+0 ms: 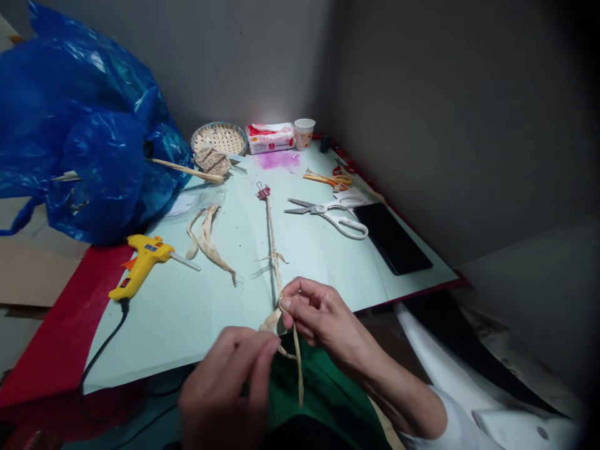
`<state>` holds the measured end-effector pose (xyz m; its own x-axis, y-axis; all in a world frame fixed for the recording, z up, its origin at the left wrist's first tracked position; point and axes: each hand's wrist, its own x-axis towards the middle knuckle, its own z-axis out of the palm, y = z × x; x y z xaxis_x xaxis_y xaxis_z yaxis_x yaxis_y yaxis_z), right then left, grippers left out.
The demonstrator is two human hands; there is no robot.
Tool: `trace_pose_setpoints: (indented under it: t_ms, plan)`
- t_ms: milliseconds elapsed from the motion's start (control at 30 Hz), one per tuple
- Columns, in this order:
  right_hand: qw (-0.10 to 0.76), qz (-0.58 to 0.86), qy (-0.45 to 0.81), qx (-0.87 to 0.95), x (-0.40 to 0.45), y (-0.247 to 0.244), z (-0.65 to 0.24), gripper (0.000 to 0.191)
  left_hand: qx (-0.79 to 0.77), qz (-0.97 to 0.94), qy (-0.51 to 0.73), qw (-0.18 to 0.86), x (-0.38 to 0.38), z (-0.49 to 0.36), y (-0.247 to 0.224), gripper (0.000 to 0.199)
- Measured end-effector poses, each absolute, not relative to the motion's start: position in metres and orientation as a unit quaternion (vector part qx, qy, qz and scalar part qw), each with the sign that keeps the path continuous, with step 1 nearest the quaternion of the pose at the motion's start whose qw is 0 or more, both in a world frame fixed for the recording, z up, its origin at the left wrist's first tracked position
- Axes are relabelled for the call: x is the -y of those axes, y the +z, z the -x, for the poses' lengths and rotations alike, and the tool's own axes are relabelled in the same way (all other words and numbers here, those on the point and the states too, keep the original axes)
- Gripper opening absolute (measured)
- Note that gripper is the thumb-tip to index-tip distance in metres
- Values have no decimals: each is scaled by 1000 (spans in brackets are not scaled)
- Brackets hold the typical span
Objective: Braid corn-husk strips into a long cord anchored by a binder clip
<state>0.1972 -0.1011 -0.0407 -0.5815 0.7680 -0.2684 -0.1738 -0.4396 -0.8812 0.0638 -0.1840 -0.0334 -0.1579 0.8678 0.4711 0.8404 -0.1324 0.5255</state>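
Observation:
A thin braided cord (274, 253) of pale dried husk runs from a dark red binder clip (264, 192) on the table toward me. At its near end, my right hand (323, 312) pinches the braid between thumb and fingers. One loose strand (299, 369) hangs down below that hand. My left hand (229, 381), blurred by motion, is closed in a pinch on another pale strand (287, 354) that loops toward the braid. A wider piece of husk (270, 321) shows between the two hands, partly hidden by them.
White-handled scissors (328, 212) and a black phone (392, 237) lie right. On the left are a yellow glue gun (149, 259), loose husks (210, 240) and a large blue plastic bag (94, 125). Behind stand a woven basket (220, 134), tissues (270, 139) and a paper cup (304, 134).

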Motion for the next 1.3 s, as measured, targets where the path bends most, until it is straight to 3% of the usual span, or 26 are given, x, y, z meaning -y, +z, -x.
trace_pose_setpoints:
  t_ms: [100,267,333,567,900,1300]
  plan:
    - [310,338,773,438,101,-40,-197,15,-705,-583,397,80,172,-54,-19,10]
    - [331,332,766,440,100,-38,-197,20,-628,-490,340,500,144,-47,-15,22]
    - [334,342,747,462,101,-38,-198,18,-594,-468,328,566,138,-48,-15,17]
    - [323,439,530,649,111,-35,-208,23,-589,-398,389,586,138,-61,-27,15]
    - [294,471,391,734,124,-43,-209,21,-533,-266,474,648,134,-79,-32,20]
    - [432,396,320,745,128,-56,-214,17,-574,-256,450,635,133,-81,-27,23]
